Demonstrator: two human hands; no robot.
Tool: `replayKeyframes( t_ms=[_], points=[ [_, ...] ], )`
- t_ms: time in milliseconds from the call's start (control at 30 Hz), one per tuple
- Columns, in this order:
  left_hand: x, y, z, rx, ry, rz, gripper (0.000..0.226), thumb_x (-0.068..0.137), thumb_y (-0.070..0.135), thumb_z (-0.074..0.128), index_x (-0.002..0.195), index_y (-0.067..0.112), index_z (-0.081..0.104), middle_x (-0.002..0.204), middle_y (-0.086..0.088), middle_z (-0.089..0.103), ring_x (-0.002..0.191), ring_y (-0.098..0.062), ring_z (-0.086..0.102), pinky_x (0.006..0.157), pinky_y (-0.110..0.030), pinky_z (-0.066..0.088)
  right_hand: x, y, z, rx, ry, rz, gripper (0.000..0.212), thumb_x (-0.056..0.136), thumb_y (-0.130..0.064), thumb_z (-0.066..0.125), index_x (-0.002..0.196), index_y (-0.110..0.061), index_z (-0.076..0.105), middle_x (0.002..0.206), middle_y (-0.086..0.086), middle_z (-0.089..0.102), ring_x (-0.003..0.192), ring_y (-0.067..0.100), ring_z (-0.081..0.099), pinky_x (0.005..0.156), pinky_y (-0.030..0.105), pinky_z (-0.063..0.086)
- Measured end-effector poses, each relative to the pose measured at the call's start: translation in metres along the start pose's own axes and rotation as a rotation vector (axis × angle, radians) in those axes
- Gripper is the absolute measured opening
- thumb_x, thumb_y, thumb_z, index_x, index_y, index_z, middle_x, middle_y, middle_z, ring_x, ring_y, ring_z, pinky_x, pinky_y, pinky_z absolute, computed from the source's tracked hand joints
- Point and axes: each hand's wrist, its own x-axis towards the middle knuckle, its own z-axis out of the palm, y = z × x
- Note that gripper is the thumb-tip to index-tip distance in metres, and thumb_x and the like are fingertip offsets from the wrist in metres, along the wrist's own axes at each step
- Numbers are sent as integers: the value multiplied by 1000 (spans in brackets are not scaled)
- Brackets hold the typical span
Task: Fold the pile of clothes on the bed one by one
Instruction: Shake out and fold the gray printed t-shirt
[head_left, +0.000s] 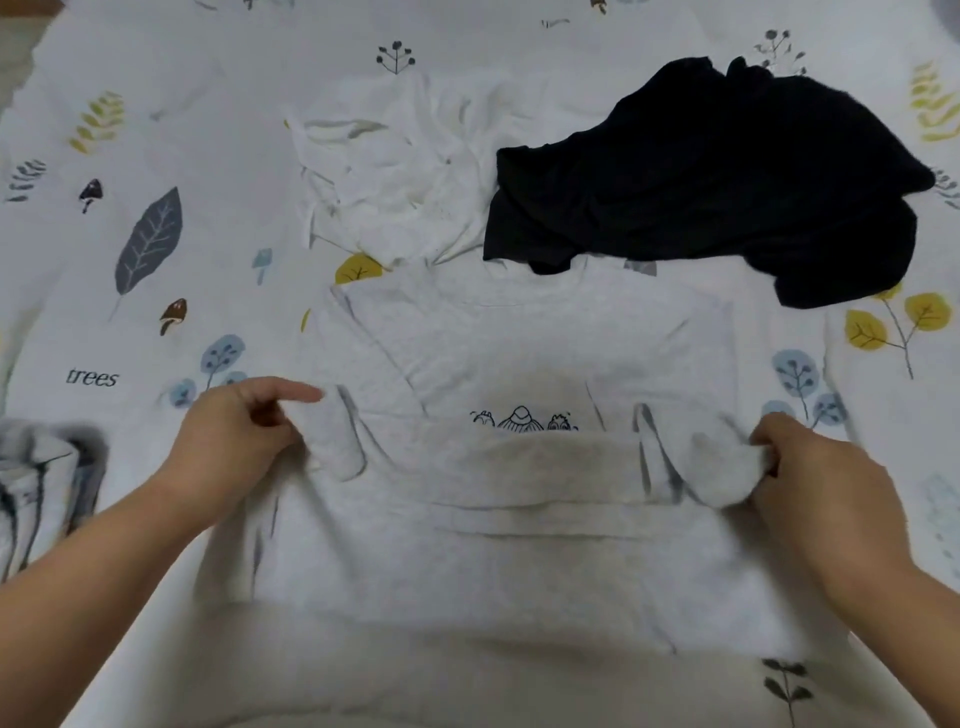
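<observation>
I see a light grey shirt (519, 353) spread flat on the bed sheet (156, 130), right in front of me and between my two hands. Its near part is lifted and doubled up over the rest, so that the fold edge runs across the middle of the view from one hand to the other. A small black line drawing (524, 418) on the shirt's front peeks out just above that raised edge.

My left hand (244, 426) grips the left end of the fold: the thumb and curled fingers pinch a bunch of grey cloth, while the forefinger points out straight toward the right. My right hand (821, 467) grips the right end, its fingers curled round a rounded lump of the same cloth. Both hands sit at about the same height in the view, well apart, with the shirt stretched between them and sagging a little in the middle. Both forearms come in from the lower corners, over the near part of the shirt.

Beyond the shirt, at its far edge, a crumpled white garment (395, 176) lies to the left and a crumpled black garment (717, 176) to the right; the black one touches the shirt's far edge and overlaps it slightly. At the left edge of the view, near my left forearm, lies a grey and white striped piece of cloth (41, 483), blurred. The sheet is white, printed with leaves, mushrooms, small trees and the word "trees".
</observation>
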Motion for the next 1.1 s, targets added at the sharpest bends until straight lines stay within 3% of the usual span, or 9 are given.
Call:
replayKeyframes(
  t_ms=[167, 267, 300, 367, 400, 600, 733, 933, 1100],
  points=[
    [32, 7, -8, -227, 271, 28, 27, 86, 10, 57, 61, 18, 65, 49, 9, 60, 46, -2, 53, 46, -11, 45, 47, -1, -24, 408, 28, 188, 18, 84, -11, 52, 68, -5, 58, 64, 16, 55, 64, 31, 50, 63, 34, 40],
    [63, 16, -13, -339, 412, -67, 47, 84, 40, 57, 77, -7, 55, 66, -17, 56, 58, -20, 51, 44, -29, 37, 96, 41, -7, 442, -36, 332, 44, 81, -33, 35, 58, 2, 45, 57, 16, 44, 70, 34, 57, 64, 28, 34],
    [74, 16, -13, -341, 409, -115, 57, 78, 49, 58, 80, -9, 53, 72, -22, 53, 63, -24, 49, 50, -33, 37, 116, 43, 0, 470, 3, 360, 21, 62, -4, 23, 57, 2, 43, 57, 15, 41, 74, 36, 57, 66, 28, 32],
    [94, 17, -5, -285, 353, -238, 52, 74, 54, 58, 70, 2, 52, 75, -19, 51, 65, -24, 48, 59, -34, 38, 118, 17, -7, 575, -41, 386, 67, 76, -67, 42, 63, -1, 47, 60, 13, 43, 63, 29, 48, 64, 31, 33],
    [99, 16, 1, -233, 306, -301, 42, 79, 49, 59, 67, 9, 53, 77, -17, 53, 64, -24, 49, 61, -33, 38, 117, 2, -10, 583, 7, 323, 37, 85, -35, 49, 67, -2, 50, 62, 11, 44, 63, 26, 44, 63, 32, 34],
    [111, 3, 21, 45, 217, -337, 37, 90, 31, 57, 62, 9, 49, 63, -8, 47, 66, -27, 44, 69, -30, 34, 122, -2, 4, 603, 40, 333, 42, 92, -34, 45, 61, -6, 40, 62, 11, 39, 61, 25, 36, 61, 34, 30],
    [101, 5, 18, 81, 292, -320, 37, 93, 31, 49, 64, 8, 49, 62, -12, 48, 71, -32, 48, 70, -35, 36, 119, 11, 5, 657, 191, 433, 32, 87, -41, 43, 76, -12, 51, 81, 18, 57, 79, 34, 56, 72, 40, 47],
    [20, -11, 34, 268, 217, -293, 52, 87, 38, 60, 118, -3, 48, 112, -22, 57, 108, -41, 52, 91, -43, 39, 32, 10, 15, 423, -49, 334, 48, 94, -35, 48, 129, -4, 40, 113, 22, 56, 103, 39, 54, 89, 45, 40],
    [-35, -37, 31, 475, 201, -347, 48, 85, 41, 61, 112, 3, 49, 104, -16, 60, 99, -38, 56, 85, -45, 40, -26, 12, 37, 381, -180, 463, 57, 93, -39, 48, 138, -9, 29, 127, 29, 51, 113, 45, 50, 94, 47, 36]
  ],
)
